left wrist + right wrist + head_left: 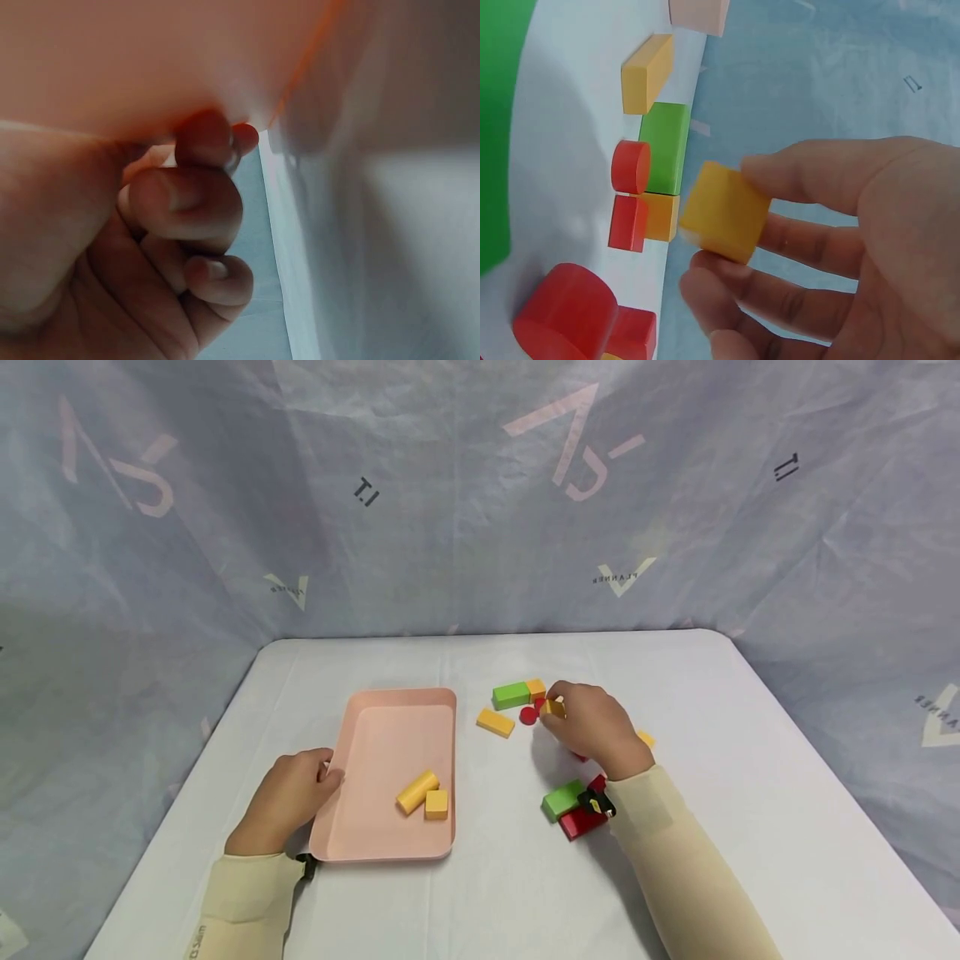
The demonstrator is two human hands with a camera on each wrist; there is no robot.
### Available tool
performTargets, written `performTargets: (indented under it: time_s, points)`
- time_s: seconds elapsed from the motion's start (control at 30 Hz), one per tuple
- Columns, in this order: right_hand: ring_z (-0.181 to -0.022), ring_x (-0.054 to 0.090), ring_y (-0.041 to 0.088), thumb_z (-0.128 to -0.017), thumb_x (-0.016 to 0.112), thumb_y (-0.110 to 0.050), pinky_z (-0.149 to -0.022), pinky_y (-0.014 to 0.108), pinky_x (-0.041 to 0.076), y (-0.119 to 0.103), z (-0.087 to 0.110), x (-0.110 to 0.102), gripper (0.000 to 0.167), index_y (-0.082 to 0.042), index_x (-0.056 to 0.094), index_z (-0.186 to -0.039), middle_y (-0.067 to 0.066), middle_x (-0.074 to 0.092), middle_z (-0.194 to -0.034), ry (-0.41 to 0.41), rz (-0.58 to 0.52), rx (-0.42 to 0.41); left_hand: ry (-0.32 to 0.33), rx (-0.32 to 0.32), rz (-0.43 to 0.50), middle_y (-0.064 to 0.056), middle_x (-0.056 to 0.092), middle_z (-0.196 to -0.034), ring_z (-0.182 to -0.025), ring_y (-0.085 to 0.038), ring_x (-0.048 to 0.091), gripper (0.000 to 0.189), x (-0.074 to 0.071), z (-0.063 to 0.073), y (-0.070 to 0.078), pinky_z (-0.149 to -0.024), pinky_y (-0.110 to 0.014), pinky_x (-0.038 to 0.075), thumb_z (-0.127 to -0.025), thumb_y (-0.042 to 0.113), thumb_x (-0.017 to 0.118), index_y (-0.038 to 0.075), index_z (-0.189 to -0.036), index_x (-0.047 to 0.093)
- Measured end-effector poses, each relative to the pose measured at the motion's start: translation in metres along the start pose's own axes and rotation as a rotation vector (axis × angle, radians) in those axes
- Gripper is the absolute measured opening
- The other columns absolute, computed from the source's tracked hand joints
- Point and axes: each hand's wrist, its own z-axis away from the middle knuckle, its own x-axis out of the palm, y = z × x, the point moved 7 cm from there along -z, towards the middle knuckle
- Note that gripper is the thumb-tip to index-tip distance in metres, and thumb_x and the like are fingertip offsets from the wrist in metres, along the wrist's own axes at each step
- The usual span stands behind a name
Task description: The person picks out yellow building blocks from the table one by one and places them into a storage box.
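Observation:
A yellow cube [724, 214] is pinched between the thumb and fingers of my right hand [592, 722], raised above the blocks on the right of the table. At the left, my left hand [288, 793] holds the left rim of a pink tray [375, 727], thumb at the edge and curled fingers beneath it in the left wrist view. Inside the tray, near its front right corner, lie a yellow cylinder [417, 792] and another yellow cube [437, 805].
Around the right hand lie a yellow block [496, 722], a green block [512, 696], an orange cube [660, 215], a red disc [528, 716] and a red cylinder [566, 311]. Closer in are a second green block [562, 801] and a red block [581, 822]. A grey-blue printed cloth [450, 527] hangs behind the table.

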Motion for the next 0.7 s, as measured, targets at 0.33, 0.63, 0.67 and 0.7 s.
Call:
performTargets:
  time_s: [0.33, 0.63, 0.67, 0.7]
  points:
    - [-0.079, 0.06, 0.021, -0.093, 0.067, -0.038, -0.069, 0.036, 0.05, -0.01, 0.004, -0.009, 0.036, -0.016, 0.07, -0.121, 0.002, 0.069, -0.096, 0.1, 0.002, -0.059, -0.005, -0.009, 0.002, 0.003, 0.039, -0.058, -0.051, -0.013, 0.039, 0.023, 0.001, 0.0, -0.002, -0.049, -0.028, 0.03, -0.096, 0.014, 0.065, 0.012, -0.076, 0.055]
    - [-0.08, 0.061, 0.018, -0.091, 0.073, -0.045, -0.07, 0.036, 0.05, -0.017, 0.009, -0.015, 0.033, -0.02, 0.073, -0.113, -0.001, 0.069, -0.093, 0.188, -0.027, -0.131, 0.01, 0.016, 0.011, 0.005, 0.034, -0.057, -0.051, -0.012, 0.034, 0.031, 0.0, 0.002, -0.001, -0.049, -0.027, 0.027, -0.096, 0.013, 0.065, 0.013, -0.07, 0.047]
    - [-0.08, 0.061, 0.018, -0.091, 0.074, -0.045, -0.071, 0.036, 0.05, -0.018, 0.009, -0.015, 0.034, -0.019, 0.073, -0.113, -0.001, 0.069, -0.093, 0.191, -0.034, -0.135, 0.011, 0.018, 0.011, 0.005, 0.033, -0.057, -0.051, -0.011, 0.034, 0.032, 0.0, 0.002, -0.001, -0.049, -0.027, 0.027, -0.096, 0.012, 0.065, 0.013, -0.07, 0.046]
    - [-0.08, 0.061, 0.018, -0.091, 0.074, -0.046, -0.07, 0.036, 0.05, -0.019, 0.01, -0.015, 0.034, -0.019, 0.073, -0.112, -0.002, 0.069, -0.092, 0.193, -0.04, -0.141, 0.011, 0.02, 0.01, 0.005, 0.033, -0.057, -0.051, -0.011, 0.033, 0.032, 0.001, 0.002, -0.001, -0.049, -0.026, 0.027, -0.096, 0.012, 0.065, 0.013, -0.07, 0.046]
